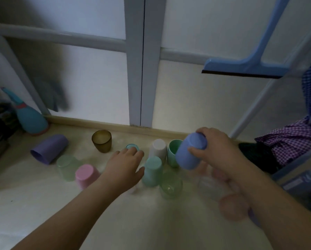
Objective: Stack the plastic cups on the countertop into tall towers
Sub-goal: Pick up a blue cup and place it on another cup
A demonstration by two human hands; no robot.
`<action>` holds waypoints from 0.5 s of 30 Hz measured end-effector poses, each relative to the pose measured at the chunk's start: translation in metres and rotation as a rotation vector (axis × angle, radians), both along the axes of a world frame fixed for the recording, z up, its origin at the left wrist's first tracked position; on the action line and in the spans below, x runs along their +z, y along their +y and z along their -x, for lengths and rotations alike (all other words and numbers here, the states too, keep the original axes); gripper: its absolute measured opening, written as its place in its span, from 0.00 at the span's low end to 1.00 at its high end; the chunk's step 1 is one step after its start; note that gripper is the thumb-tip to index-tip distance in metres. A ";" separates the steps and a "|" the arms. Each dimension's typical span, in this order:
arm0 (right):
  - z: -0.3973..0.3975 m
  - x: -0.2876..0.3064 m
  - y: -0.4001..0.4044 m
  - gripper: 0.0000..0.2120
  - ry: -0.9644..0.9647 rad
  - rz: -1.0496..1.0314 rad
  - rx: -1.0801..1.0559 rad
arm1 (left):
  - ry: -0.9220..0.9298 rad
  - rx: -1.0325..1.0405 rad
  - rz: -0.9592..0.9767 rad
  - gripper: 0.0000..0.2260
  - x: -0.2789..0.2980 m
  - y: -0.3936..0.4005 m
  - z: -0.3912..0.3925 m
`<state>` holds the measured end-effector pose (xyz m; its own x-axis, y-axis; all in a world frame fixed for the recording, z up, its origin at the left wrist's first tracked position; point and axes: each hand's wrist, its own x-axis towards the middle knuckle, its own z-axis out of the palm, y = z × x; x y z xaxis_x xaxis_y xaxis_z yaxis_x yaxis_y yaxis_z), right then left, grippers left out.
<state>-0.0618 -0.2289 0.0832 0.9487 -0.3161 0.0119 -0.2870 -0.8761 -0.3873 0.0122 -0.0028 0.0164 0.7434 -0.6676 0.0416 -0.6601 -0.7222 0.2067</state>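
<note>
Several plastic cups stand on a pale countertop. My right hand grips an upside-down blue cup, lifted and tilted above a clear cup. My left hand lies spread over a small teal cup, fingertips touching it; I cannot tell if it grips. Beside it are an inverted teal cup, an inverted white cup, an upright green cup, a clear green cup, a pink cup, a pale green cup, an amber cup and a purple cup on its side.
A frosted window with grey frames rises behind the cups. A blue squeegee hangs at upper right. A teal bottle stands at the left. Checked purple cloth and a plastic bin crowd the right.
</note>
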 end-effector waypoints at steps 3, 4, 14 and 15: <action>-0.013 0.017 0.020 0.25 -0.083 -0.006 0.037 | -0.015 0.018 0.009 0.19 0.007 0.005 -0.001; -0.018 0.016 0.027 0.25 -0.097 -0.026 0.057 | -0.015 0.027 0.010 0.19 0.008 0.007 -0.002; -0.052 -0.052 0.068 0.25 0.068 -0.110 0.196 | 0.021 0.116 0.002 0.18 -0.005 0.036 -0.005; -0.053 -0.058 0.068 0.24 0.085 -0.119 0.200 | 0.023 0.119 0.006 0.18 -0.007 0.038 -0.005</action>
<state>-0.0084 -0.1607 0.0255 0.9885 -0.1159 -0.0967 -0.1481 -0.8685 -0.4731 0.0172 0.0352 0.0093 0.8179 -0.5747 0.0269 -0.5651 -0.7936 0.2255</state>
